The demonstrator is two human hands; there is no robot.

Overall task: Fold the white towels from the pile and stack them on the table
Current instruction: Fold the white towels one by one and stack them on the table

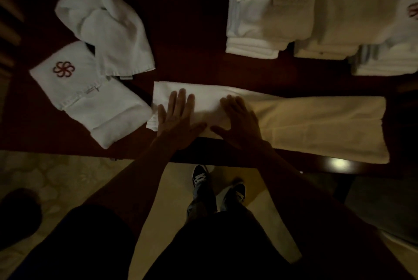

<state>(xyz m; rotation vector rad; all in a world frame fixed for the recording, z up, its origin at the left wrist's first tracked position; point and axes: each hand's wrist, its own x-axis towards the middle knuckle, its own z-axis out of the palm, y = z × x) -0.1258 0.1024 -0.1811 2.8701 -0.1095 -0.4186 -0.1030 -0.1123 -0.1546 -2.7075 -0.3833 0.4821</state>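
Note:
A long white towel [316, 121], folded into a narrow strip, lies along the near edge of the dark table [192, 42]. My left hand [178, 119] lies flat on the strip's left end, fingers straight. My right hand [237, 121] presses flat just right of it, fingers spread. A folded towel with a red flower emblem [90, 98] sits to the left. Behind it lies a loose, rumpled white towel [106, 28]. Folded towel stacks [316, 12] with red emblems stand at the back right.
The table's near edge [135, 155] runs just below my wrists. Beneath it are a pale patterned floor [56, 177] and my two dark sneakers [217, 187]. A bright glare spot [337, 163] shows on the table edge at right.

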